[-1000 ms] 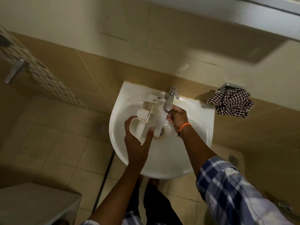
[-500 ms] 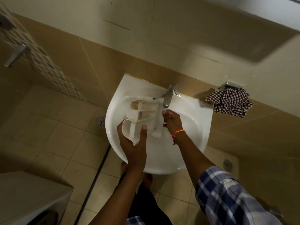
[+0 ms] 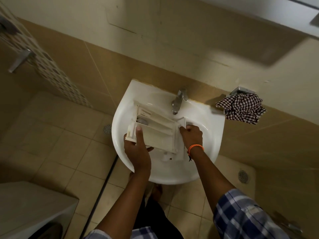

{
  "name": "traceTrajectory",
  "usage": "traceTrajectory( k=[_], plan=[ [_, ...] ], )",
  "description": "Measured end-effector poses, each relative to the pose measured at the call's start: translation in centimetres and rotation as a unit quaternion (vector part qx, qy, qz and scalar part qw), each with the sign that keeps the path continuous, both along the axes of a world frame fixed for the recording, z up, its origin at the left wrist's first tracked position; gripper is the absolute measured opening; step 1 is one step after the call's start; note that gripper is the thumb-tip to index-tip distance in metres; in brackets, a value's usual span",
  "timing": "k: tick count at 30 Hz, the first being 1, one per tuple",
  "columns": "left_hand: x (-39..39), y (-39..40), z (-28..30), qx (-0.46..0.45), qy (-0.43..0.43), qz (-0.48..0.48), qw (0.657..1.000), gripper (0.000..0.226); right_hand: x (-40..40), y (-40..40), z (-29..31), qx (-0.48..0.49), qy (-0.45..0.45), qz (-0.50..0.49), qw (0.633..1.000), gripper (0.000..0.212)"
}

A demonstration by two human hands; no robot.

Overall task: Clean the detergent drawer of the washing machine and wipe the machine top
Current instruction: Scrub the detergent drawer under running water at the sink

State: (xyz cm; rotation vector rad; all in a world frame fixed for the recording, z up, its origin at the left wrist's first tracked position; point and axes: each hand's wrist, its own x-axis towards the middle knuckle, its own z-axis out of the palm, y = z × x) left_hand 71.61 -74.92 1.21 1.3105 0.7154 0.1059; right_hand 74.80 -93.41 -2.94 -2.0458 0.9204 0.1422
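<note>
- left hand [image 3: 138, 152] curls round the near-left end of the detergent drawer [image 3: 155, 130], thumb flat on its rim; right hand [image 3: 190, 135] pinches its right panel
- boxy cream plastic drawer, ribbed compartments up, held over the glossy white basin [image 3: 207, 121]; chrome tap [image 3: 177, 100] behind; crumpled checked cloth [image 3: 241, 107] beside

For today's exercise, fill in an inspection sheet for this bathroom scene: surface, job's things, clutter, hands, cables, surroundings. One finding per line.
Surface: white sink, wall-mounted, with a metal tap at its back rim.
Job's things: detergent drawer held over the basin, compartments facing up.
Clutter: checked cloth bunched on a wall holder right of the sink.
Hands: left hand grips the drawer's left end; right hand holds its right end.
Cables: nothing seen.
Surroundings: tiled floor; washing machine top at lower left.
</note>
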Motion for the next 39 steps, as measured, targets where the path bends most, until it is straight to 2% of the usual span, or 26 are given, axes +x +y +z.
traceTrajectory(
  k=[1, 4, 5, 10, 12, 15, 20, 24, 27, 30, 32, 35, 39],
  plan=[
    [0.4, 0.0, -0.3, -0.030, 0.031, -0.007, 0.999, 0.027, -0.2, 0.0, 0.3, -0.025, -0.017, 0.005, 1.000, 0.011],
    [1.5, 0.2, -1.3, -0.078, 0.097, -0.028, 0.992, 0.053, -0.5, -0.6, 0.5, -0.031, -0.067, 0.033, 0.997, 0.057],
    [1.8, 0.2, -1.7, -0.085, 0.107, -0.034, 0.990, 0.056, -0.4, -0.7, 0.9, -0.037, -0.076, 0.049, 0.995, 0.060],
    [3.3, 0.3, -2.4, -0.130, 0.131, -0.026, 0.983, 0.061, 0.9, -2.0, 1.5, -0.070, -0.057, 0.100, 0.991, 0.024],
    [4.3, 0.5, -2.3, -0.148, 0.148, -0.038, 0.977, 0.056, 1.3, -2.4, 1.5, -0.120, -0.033, 0.139, 0.982, 0.023],
    [5.6, 0.5, -2.3, -0.160, 0.173, -0.070, 0.969, 0.057, 2.1, -2.0, 2.2, -0.230, 0.030, 0.231, 0.945, 0.025],
    [6.6, -0.4, -2.7, -0.168, 0.201, -0.117, 0.958, 0.076, 3.5, -0.1, 2.4, -0.205, 0.014, 0.285, 0.936, 0.034],
    [6.3, -1.0, -3.1, -0.210, 0.210, -0.135, 0.945, 0.082, 4.1, 0.5, 1.2, -0.153, 0.012, 0.248, 0.956, 0.037],
    [6.1, -1.3, -3.6, -0.244, 0.219, -0.128, 0.936, 0.093, 3.6, 0.7, 0.2, -0.185, -0.039, 0.208, 0.960, 0.042],
    [6.6, -1.2, -3.9, -0.242, 0.222, -0.132, 0.935, 0.094, 2.4, 1.5, 0.5, -0.210, -0.081, 0.165, 0.960, 0.034],
    [6.9, -1.2, -4.1, -0.232, 0.220, -0.136, 0.938, 0.091, 2.0, 2.3, 0.9, -0.212, -0.068, 0.170, 0.960, 0.027],
    [7.1, -1.1, -4.2, -0.229, 0.212, -0.149, 0.938, 0.089, 2.2, 3.3, 0.8, -0.222, -0.032, 0.191, 0.956, 0.033],
    [6.8, -1.2, -4.6, -0.232, 0.220, -0.168, 0.932, 0.109, 3.1, 5.2, 0.6, -0.164, -0.043, 0.239, 0.956, 0.045]
  ],
)
